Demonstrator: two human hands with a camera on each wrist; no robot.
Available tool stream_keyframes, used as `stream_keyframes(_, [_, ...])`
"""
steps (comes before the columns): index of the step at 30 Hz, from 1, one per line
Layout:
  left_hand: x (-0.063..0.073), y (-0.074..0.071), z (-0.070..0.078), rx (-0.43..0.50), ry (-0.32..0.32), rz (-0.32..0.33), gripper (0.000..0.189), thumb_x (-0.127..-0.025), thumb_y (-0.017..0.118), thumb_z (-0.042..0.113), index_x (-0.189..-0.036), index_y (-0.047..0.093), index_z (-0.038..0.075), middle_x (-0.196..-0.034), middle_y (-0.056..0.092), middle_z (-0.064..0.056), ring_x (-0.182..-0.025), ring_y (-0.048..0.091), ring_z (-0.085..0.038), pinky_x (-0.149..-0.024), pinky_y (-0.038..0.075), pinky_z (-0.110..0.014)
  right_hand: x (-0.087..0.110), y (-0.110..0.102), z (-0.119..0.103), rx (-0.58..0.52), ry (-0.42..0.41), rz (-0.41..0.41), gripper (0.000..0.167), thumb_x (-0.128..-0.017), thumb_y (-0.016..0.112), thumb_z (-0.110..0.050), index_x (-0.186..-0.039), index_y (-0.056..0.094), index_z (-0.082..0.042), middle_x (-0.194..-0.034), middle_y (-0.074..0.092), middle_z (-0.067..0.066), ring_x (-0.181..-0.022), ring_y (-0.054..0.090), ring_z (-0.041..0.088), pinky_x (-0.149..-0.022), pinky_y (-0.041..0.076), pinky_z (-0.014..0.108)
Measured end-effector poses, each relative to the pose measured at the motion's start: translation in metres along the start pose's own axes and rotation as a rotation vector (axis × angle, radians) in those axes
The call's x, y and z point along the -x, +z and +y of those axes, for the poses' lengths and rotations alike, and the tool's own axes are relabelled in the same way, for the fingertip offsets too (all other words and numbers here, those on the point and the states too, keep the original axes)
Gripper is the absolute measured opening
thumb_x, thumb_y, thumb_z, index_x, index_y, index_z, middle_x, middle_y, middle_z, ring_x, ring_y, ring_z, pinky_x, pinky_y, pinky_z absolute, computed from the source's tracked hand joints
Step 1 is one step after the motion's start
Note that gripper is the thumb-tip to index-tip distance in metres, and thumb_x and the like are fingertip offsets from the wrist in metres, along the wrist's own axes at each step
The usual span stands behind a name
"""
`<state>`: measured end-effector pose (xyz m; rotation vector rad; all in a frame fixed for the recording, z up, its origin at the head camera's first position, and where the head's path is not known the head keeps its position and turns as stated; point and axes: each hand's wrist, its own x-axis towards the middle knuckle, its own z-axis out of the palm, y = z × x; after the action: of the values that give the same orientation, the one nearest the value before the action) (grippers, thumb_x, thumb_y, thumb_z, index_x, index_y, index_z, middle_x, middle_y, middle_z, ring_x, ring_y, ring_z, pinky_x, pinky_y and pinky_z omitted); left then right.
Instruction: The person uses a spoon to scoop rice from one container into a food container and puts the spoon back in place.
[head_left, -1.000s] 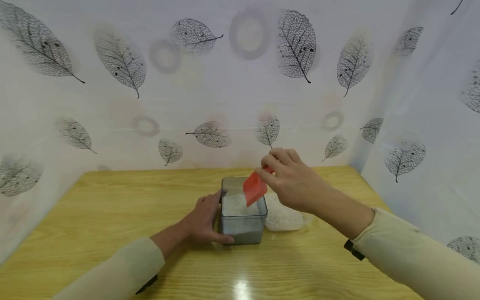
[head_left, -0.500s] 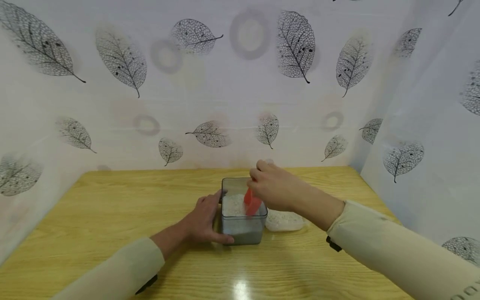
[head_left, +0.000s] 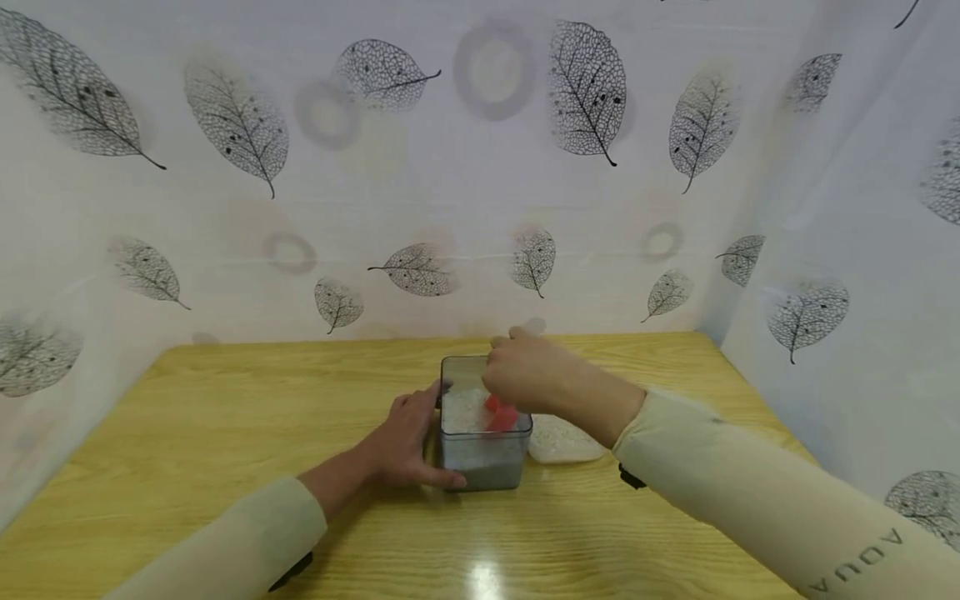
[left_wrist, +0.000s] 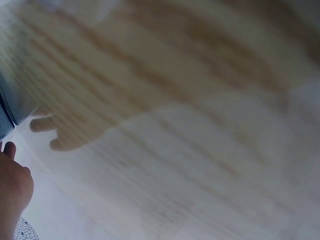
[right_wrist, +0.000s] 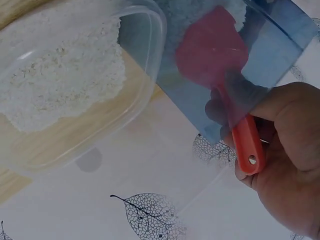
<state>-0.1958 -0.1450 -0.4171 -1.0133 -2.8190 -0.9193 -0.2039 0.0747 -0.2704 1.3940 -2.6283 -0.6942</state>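
At nine o'clock the worktop, yellow with wavy wood grain, leaves wide room between the left hand and the slanting side edge. This hand clasps the container, thumb along the lower front wall, the other fingers round the left side, though their tips are hard to make out. The container stands at the middle: boxy, see-through grey-blue, with rounded corners and a thin dark rim, part-filled with loose white grains. Inside, towards four o'clock, dips the red scoop, smooth and plastic-looking, with a broad blade and a slim handle holed at its end. The right hand, at the rim, holds that handle between thumb and curled fingers. Close by at three o'clock sits a shallow clear tub of more white grains. The worktop's far edge, at twelve, meets a pale leaf-printed sheet.
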Motion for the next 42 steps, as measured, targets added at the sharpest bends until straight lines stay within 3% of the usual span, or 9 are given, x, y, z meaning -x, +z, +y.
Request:
stream_keyframes(4, [0.000, 0.000, 0.000, -0.005, 0.011, 0.006, 0.131, -0.065, 0.079, 0.068, -0.160, 0.012, 0.009, -0.158, 0.035, -0.008, -0.142, 0.037, -0.027, -0.114, 0.022, -0.055, -0.011, 0.007, -0.005, 0.004, -0.018, -0.046, 0.013, -0.090, 0.068, -0.017, -0.078, 0.072, -0.018, -0.086, 0.072, -0.002, -0.083, 0.063, 0.019, -0.077, 0.050, 0.034])
stream_keyframes(12, [0.000, 0.000, 0.000, 0.005, 0.027, 0.009, 0.130, -0.066, 0.080, 0.067, -0.161, 0.010, 0.011, -0.159, 0.034, -0.007, -0.141, 0.038, -0.026, -0.114, 0.022, -0.054, -0.020, 0.011, -0.007, -0.174, 0.009, -0.136, 0.022, -0.079, 0.077, -0.004, -0.070, 0.061, -0.016, -0.074, 0.063, -0.003, -0.066, 0.056, 0.014, -0.065, 0.053, 0.031])
stream_keyframes(22, [-0.003, 0.006, 0.005, 0.049, 0.056, -0.001, 0.127, -0.066, 0.080, 0.067, -0.160, 0.013, 0.016, -0.152, 0.042, -0.001, -0.134, 0.042, -0.019, -0.111, 0.023, -0.051, -0.013, 0.039, -0.019, -0.181, 0.163, 0.069, 0.024, -0.071, 0.088, -0.021, -0.081, 0.066, -0.021, -0.080, 0.064, -0.004, -0.067, 0.056, 0.011, -0.061, 0.052, 0.031])
stream_keyframes(28, [-0.001, 0.006, 0.006, 0.050, 0.033, -0.008, 0.130, -0.065, 0.081, 0.065, -0.160, 0.011, 0.012, -0.155, 0.039, -0.004, -0.137, 0.040, -0.022, -0.113, 0.022, -0.053, -0.011, 0.043, -0.020, -0.185, 0.147, 0.151, 0.032, -0.066, 0.091, -0.030, -0.082, 0.065, -0.020, -0.078, 0.063, -0.006, -0.064, 0.056, 0.009, -0.059, 0.050, 0.028])
stream_keyframes(32, [0.000, 0.005, 0.005, 0.034, 0.030, 0.000, 0.129, -0.066, 0.080, 0.067, -0.161, 0.011, 0.014, -0.153, 0.041, -0.003, -0.136, 0.041, -0.021, -0.112, 0.024, -0.052, -0.011, 0.043, -0.020, -0.222, 0.146, 0.205, 0.031, -0.066, 0.089, -0.026, -0.078, 0.061, -0.020, -0.074, 0.059, -0.007, -0.059, 0.051, 0.008, -0.055, 0.046, 0.027])
stream_keyframes(38, [0.001, 0.001, 0.004, 0.045, 0.010, -0.005, 0.129, -0.066, 0.081, 0.067, -0.160, 0.011, 0.015, -0.152, 0.042, -0.001, -0.136, 0.041, -0.020, -0.112, 0.023, -0.052, -0.012, 0.043, -0.018, -0.324, 0.165, 0.318, 0.033, -0.063, 0.081, -0.006, -0.070, 0.053, -0.021, -0.071, 0.053, -0.007, -0.055, 0.045, 0.009, -0.050, 0.037, 0.027])
stream_keyframes(42, [0.001, -0.002, 0.000, 0.028, 0.007, -0.011, 0.130, -0.066, 0.080, 0.069, -0.161, 0.008, 0.017, -0.154, 0.039, 0.000, -0.136, 0.040, -0.019, -0.113, 0.023, -0.051, -0.016, 0.044, -0.018, -0.347, 0.178, 0.342, 0.032, -0.063, 0.077, 0.000, -0.072, 0.054, -0.020, -0.071, 0.053, -0.006, -0.055, 0.044, 0.010, -0.049, 0.036, 0.026])
